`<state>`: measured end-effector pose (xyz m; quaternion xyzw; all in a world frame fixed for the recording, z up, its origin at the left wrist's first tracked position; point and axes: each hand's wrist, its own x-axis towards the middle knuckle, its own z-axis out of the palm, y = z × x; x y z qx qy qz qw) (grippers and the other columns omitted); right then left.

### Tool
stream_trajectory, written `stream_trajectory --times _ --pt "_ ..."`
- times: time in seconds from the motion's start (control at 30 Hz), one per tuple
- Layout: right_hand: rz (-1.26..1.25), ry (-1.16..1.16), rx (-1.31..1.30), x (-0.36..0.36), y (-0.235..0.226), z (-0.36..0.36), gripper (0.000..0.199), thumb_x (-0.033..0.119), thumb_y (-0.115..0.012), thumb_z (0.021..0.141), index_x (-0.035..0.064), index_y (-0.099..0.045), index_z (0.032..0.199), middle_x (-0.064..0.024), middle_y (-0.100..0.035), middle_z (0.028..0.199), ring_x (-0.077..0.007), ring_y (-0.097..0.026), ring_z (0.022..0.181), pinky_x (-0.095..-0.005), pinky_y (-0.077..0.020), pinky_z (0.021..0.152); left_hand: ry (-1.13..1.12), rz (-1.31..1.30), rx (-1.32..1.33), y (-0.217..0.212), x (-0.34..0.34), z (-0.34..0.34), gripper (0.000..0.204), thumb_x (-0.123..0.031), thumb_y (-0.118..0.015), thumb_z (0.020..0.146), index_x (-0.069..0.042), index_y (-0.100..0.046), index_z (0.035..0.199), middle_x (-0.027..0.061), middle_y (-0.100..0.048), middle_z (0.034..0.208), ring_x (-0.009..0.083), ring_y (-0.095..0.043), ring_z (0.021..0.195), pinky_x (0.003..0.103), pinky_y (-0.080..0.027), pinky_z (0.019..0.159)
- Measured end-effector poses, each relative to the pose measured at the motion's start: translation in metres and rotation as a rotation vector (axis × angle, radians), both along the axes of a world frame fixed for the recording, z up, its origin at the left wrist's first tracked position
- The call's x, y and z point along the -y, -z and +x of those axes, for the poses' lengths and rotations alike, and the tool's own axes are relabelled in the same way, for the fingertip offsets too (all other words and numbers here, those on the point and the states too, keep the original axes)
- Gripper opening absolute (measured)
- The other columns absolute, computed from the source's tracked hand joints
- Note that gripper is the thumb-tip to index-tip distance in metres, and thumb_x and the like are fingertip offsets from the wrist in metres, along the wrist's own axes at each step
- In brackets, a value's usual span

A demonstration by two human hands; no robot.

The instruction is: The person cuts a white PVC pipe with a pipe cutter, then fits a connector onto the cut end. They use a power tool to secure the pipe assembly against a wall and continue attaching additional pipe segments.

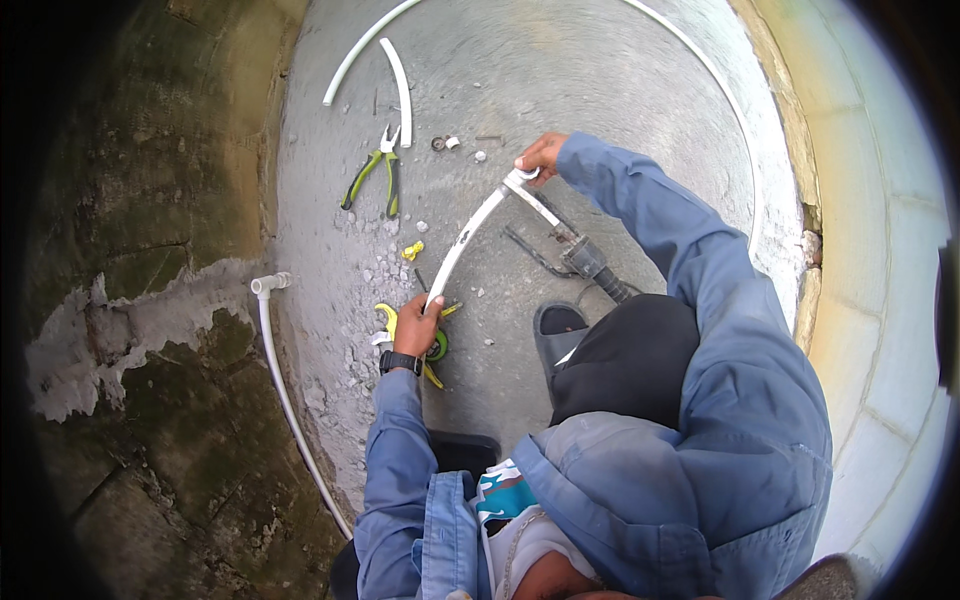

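Observation:
A white plastic pipe [462, 240] slants between my two hands, with dark marks along its middle. My left hand [416, 325] is closed round its lower end. At the upper end my right hand [544, 156] pinches a white pipe fitting [520, 177]. A straight white piece [533, 204] runs from beside the fitting toward a dark grey power tool [590, 262]; whether it joins either one, I cannot tell. Under my left hand lie yellow-handled tools [386, 318] and a round green thing [437, 346], partly hidden.
Green-handled pliers [375, 178] lie near a short white pipe [402, 92]. A long white pipe [735, 105] curves round the far side and right. Another pipe with a fitting [270, 284] runs along the mossy left wall [150, 200]. Rubble [375, 270] and a crumpled yellow scrap [412, 250] litter the floor.

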<state>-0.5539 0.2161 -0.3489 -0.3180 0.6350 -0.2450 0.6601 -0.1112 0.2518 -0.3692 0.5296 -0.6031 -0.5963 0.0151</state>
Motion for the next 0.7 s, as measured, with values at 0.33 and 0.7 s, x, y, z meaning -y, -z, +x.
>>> stream_trajectory --times 0.33,0.7 --pt "-0.028 0.013 0.025 -0.002 0.008 0.001 0.042 0.034 -0.073 0.088 -0.0036 -0.070 0.106 -0.0162 -0.069 0.100 -0.0222 -0.068 0.082 -0.0332 -0.0583 0.073 0.010 0.047 -0.043 0.001 0.002 0.002 0.036 -0.035 -0.060 0.096 0.000 -0.067 0.090 0.0006 -0.058 0.065 0.0096 -0.051 0.060 0.029 -0.041 0.056" --pt "-0.111 -0.032 0.023 -0.024 0.001 -0.001 0.054 0.027 -0.076 0.086 0.0118 -0.058 0.135 -0.0075 -0.067 0.115 -0.0187 -0.064 0.094 -0.0338 -0.0550 0.081 -0.100 0.100 -0.136 -0.012 0.001 -0.008 0.037 -0.037 -0.057 0.098 -0.002 -0.066 0.092 0.0021 -0.066 0.075 0.0085 -0.055 0.057 0.026 -0.042 0.052"
